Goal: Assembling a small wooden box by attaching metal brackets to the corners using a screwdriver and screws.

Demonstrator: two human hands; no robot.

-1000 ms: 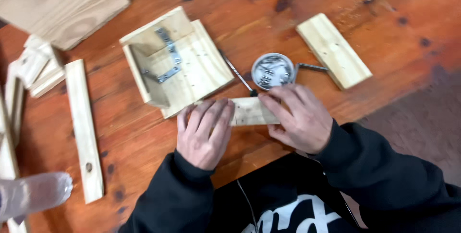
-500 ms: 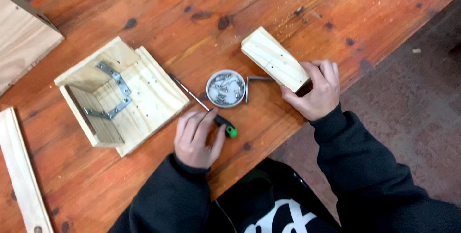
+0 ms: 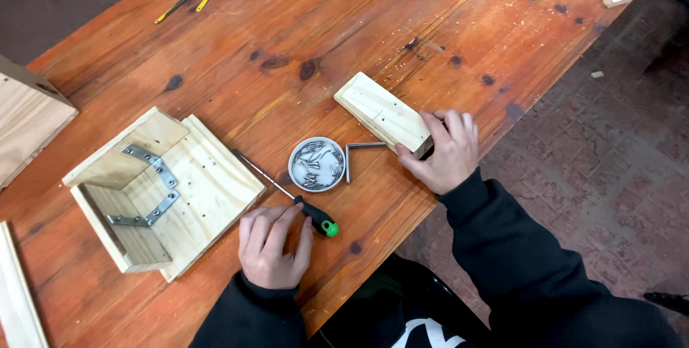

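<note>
Since the earlier frame your right hand (image 3: 446, 153) had stayed clamped on the near end of the wood block (image 3: 383, 113), while your left hand (image 3: 271, 246) had settled, fingers loosely closed, on the screwdriver (image 3: 289, 196). On the wooden table (image 3: 344, 39), the open wooden box (image 3: 161, 190) with its metal brackets lay just left of the screwdriver's tip. The block's long axis ran diagonally, pointing up-left away from you. Between your hands sat the round dish of screws (image 3: 316, 164) and a bent hex key (image 3: 359, 154). The screwdriver lay diagonally, its green-capped handle toward you.
</note>
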